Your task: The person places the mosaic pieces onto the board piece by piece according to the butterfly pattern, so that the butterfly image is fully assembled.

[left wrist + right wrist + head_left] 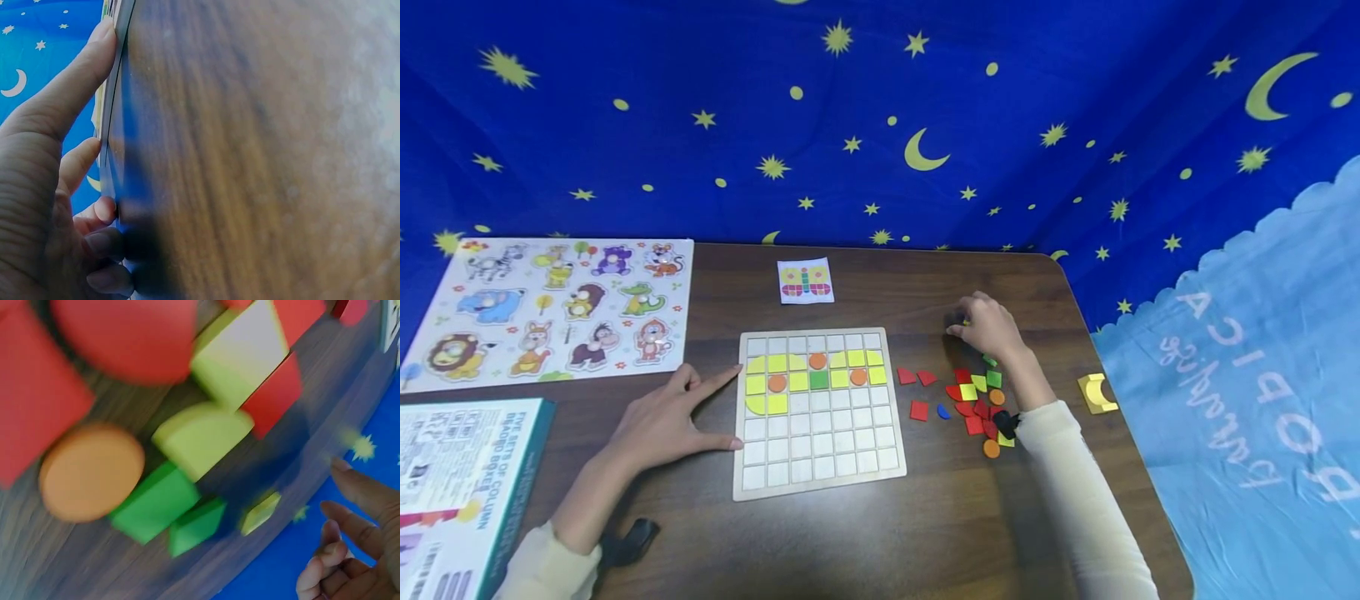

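Note:
A pale wooden grid board point(820, 462) lies on the table, its upper rows partly filled with yellow pieces, several orange discs and a green square point(818, 380). Against the board's left edge rest the spread thumb and index finger of my left hand point(658, 421); in the left wrist view its other fingers are bent. My right hand point(988, 325) hovers beyond the pile of loose pieces, thumb and fingers apart. Close to its fingertips a small yellow piece point(261, 512) lies on the table. Nearby are green pieces point(155, 503), an orange disc point(92, 472) and red pieces point(919, 410).
A butterfly pattern card point(806, 282) lies behind the board. At the left are an animal puzzle board point(557, 308) and a white-and-teal box point(467, 483). A yellow block with a curved notch point(1096, 394) sits near the right table edge. Starry blue cloth point(737, 125) hangs behind.

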`<state>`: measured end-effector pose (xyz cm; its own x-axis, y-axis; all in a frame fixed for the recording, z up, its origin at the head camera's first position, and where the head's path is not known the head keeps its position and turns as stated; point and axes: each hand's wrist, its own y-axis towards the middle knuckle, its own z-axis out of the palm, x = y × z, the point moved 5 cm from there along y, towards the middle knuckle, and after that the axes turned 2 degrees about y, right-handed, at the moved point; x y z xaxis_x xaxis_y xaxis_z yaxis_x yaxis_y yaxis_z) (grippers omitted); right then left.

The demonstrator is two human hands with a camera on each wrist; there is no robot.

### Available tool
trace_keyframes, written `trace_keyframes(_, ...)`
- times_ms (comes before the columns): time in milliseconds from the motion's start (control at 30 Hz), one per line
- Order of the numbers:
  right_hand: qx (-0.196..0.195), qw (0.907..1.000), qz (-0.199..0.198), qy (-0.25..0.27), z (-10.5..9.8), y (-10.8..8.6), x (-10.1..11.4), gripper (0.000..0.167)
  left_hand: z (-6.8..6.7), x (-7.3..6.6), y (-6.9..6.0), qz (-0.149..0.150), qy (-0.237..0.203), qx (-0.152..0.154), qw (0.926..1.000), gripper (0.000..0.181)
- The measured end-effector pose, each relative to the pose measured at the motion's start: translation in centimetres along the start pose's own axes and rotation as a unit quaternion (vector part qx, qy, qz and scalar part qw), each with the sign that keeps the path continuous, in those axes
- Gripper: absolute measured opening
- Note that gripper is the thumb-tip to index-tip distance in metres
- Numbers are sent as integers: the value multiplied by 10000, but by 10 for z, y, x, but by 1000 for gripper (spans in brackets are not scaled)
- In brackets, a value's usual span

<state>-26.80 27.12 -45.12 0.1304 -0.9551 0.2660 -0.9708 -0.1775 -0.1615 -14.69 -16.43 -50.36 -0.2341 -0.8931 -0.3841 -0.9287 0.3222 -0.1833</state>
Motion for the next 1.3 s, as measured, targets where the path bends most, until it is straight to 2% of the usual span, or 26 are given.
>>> trace_keyframes(167, 25, 9983, 382, -434, -5, 2, -23, 43, 0, 0, 0, -15, -5, 3, 10000, 109)
trace_keyframes(300, 91, 9967, 613, -517, -3, 3, -35, 36, 0, 1, 0, -25, 7, 11, 10000, 109)
trace_keyframes(800, -36, 9989, 466, -35, 2, 1, -47, 27, -2, 0, 0, -12, 41, -15, 10000, 109)
trace_keyframes(967, -51, 9998, 75, 153, -3, -5, -28, 24, -1, 0, 0, -21, 19, -8, 10000, 108)
trace_keyframes(1133, 56, 9989, -442, 126, -1, -12, 8, 29, -1, 0, 0, -39, 9, -53, 10000, 108)
trace_keyframes(1300, 33, 9950, -998, -81, 9, -19, 42, 29, 0, 1, 0, -58, 16, -38, 10000, 108)
